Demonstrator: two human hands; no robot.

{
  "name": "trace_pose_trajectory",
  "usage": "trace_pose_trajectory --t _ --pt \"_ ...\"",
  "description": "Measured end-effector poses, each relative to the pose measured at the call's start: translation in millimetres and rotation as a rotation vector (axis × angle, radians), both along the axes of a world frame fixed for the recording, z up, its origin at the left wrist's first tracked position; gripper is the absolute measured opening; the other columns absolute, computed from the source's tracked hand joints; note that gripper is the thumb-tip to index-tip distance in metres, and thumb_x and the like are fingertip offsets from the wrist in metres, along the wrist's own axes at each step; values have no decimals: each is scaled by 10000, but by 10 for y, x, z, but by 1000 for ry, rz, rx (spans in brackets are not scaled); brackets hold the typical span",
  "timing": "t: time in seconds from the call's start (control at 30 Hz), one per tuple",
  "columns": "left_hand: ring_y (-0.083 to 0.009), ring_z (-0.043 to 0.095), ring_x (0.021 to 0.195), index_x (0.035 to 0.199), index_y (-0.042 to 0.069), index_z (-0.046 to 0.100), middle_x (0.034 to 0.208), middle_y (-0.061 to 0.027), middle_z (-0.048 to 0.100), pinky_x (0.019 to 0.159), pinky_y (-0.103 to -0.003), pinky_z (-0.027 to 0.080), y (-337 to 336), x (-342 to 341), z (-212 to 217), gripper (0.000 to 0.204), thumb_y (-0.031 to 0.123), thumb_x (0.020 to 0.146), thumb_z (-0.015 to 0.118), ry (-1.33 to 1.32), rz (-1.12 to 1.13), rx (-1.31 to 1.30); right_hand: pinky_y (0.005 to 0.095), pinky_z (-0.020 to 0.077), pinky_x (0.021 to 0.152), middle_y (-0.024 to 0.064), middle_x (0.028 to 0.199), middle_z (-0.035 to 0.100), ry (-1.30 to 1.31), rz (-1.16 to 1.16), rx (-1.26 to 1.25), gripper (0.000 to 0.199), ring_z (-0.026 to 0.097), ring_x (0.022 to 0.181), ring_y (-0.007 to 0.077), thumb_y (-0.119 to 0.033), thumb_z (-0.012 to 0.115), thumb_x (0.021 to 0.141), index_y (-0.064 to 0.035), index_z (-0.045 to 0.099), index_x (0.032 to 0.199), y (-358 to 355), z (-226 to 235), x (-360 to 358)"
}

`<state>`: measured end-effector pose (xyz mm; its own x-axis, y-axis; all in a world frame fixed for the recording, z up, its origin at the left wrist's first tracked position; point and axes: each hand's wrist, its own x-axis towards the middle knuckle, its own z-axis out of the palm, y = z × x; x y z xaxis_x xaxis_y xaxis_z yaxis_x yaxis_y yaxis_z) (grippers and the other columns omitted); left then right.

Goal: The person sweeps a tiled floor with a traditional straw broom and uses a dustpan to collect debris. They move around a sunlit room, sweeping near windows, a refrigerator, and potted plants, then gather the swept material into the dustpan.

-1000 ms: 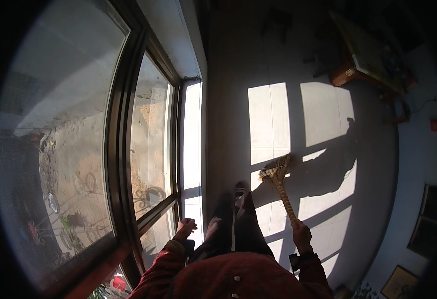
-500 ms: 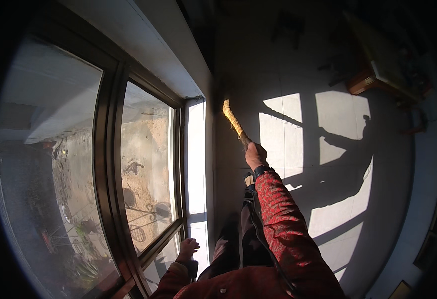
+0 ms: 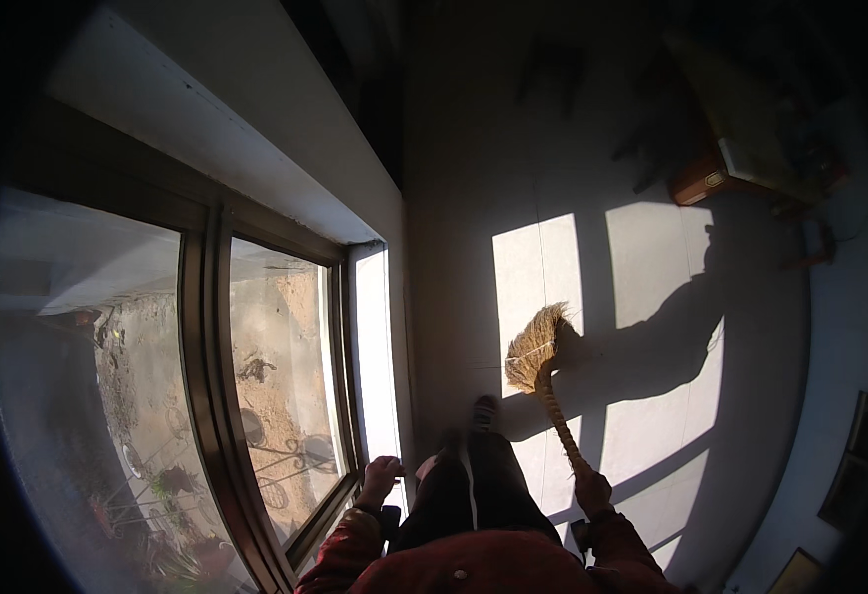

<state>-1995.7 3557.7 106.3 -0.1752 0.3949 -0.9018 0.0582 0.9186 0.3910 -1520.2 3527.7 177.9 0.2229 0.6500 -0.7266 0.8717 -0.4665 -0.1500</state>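
Note:
My right hand (image 3: 592,490) is wrapped round the handle of a straw broom (image 3: 536,354). The handle is rope-like and slants up and left from my fist. Pale binding crosses the tan bristle head, which is over the sunlit floor ahead of me. Whether the bristles touch the floor I cannot tell. Beside the white window sill (image 3: 381,346), my left hand (image 3: 382,481) has its fingers curled in, with nothing visible in them.
A brown-framed window (image 3: 206,396) runs along my left. At the far right stands a wooden piece of furniture (image 3: 701,184) with a reddish-brown corner. Sunlight and my shadow fall across the tiled floor (image 3: 538,262). My dark shoe (image 3: 484,412) shows below me.
My right hand has drawn back toward my body and to the right. The broom's bristle head now shows ahead of it, over the floor. My left hand has shifted slightly.

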Motion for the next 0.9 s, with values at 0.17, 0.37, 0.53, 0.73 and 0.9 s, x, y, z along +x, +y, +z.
trace_pose_trajectory --t 0.17,0.37,0.53,0.73,0.9 --pt "-184 675 698 978 -37 616 780 -112 682 603 -309 539 534 -21 -153 258 194 890 542 -12 -75 50 470 510 634 148 996 631 52 58 205 339 627 771 372 -118 451 909 -139 522 1239 372 577 9" --pt "-182 661 643 850 -23 659 754 -122 684 585 -313 544 1589 95 -380 299 237 886 516 -67 -336 87 470 500 637 194 910 651 191 -222 351 287 626 830 395 -262 535 913 -90 578 1140 2184 -48 -554" --pt "-163 659 706 905 -20 656 793 -106 680 617 -293 527 2499 116 -417 272 207 896 507 -156 -356 125 431 516 740 156 923 678 198 -243 535 349 647 862 355 -241 604 839 -150 606 1176 4335 -900 -1454" --pt "-181 663 744 968 -65 614 813 -118 677 641 -298 536 3047 -22 -480 263 183 913 548 -175 -315 45 466 506 724 152 911 672 214 -65 476 275 633 860 372 -314 469 925 -154 599 1108 6490 -1599 -2344" --pt "-186 669 768 1097 -46 551 888 -116 668 619 -285 536 3270 -97 -628 301 206 934 534 -190 -307 -103 460 514 724 161 865 676 165 4 443 259 646 834 365 -285 502 898 -108 642 1025 6497 -1943 -2179"
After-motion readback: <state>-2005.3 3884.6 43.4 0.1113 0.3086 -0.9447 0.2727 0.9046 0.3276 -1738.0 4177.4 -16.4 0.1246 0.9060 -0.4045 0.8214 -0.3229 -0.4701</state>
